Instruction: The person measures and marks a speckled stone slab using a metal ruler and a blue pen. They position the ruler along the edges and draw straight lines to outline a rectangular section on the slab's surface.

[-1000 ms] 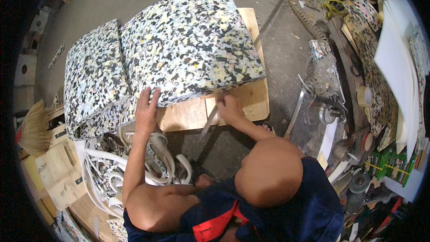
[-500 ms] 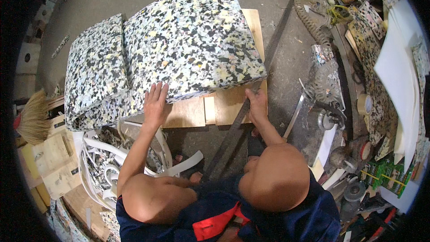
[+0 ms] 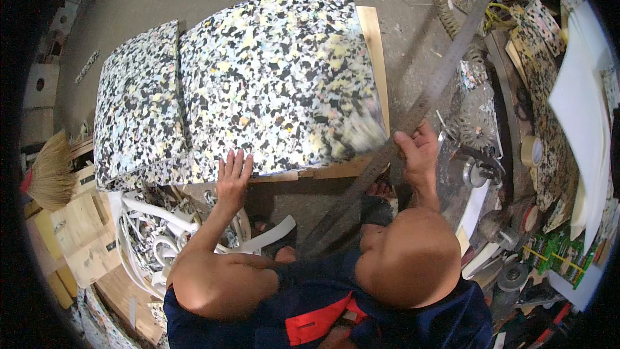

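A thick speckled foam slab (image 3: 278,71) in white, black and pale yellow lies on a wooden board (image 3: 374,58). A smaller piece of the same foam (image 3: 139,97) rests at its left. My left hand (image 3: 234,178) is open, its fingers spread flat on the slab's near edge. To the right of the slab, my right hand (image 3: 416,152) is closed around a long, dark grey metal ruler (image 3: 445,68). The ruler slants from between my knees up to the far right, passing close by the slab's near right corner. That corner is blurred.
White strips and foam scraps (image 3: 168,229) lie in a heap at the left, near a straw broom (image 3: 51,171). On the right are a coiled air hose (image 3: 475,110), a roll of tape (image 3: 531,150), green circuit boards (image 3: 555,258) and white sheets (image 3: 584,97).
My right hand has moved right, bringing the ruler out from beside and under the slab's edge. The slab's right part has dropped toward me. My left hand has shifted slightly nearer and right.
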Available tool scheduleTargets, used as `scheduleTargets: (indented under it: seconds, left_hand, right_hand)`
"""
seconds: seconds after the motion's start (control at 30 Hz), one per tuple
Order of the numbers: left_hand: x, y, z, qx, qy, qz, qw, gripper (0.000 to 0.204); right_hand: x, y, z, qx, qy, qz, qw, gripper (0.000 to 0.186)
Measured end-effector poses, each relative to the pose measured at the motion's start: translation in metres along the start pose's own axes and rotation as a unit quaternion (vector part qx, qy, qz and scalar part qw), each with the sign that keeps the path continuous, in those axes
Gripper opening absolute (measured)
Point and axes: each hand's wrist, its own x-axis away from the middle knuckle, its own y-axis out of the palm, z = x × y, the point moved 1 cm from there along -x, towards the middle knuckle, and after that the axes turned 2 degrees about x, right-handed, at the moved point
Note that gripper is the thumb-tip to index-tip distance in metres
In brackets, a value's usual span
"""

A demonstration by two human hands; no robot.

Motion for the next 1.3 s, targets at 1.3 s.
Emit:
scheduleTargets:
  seconds: [1.3]
  left_hand:
    - [-0.133,-0.143,-0.294,-0.177,-0.096,-0.169,0.965,0.061]
  right_hand:
    - [0.281,-0.199,0.150,0.515,0.317,0.093,0.791,0.046]
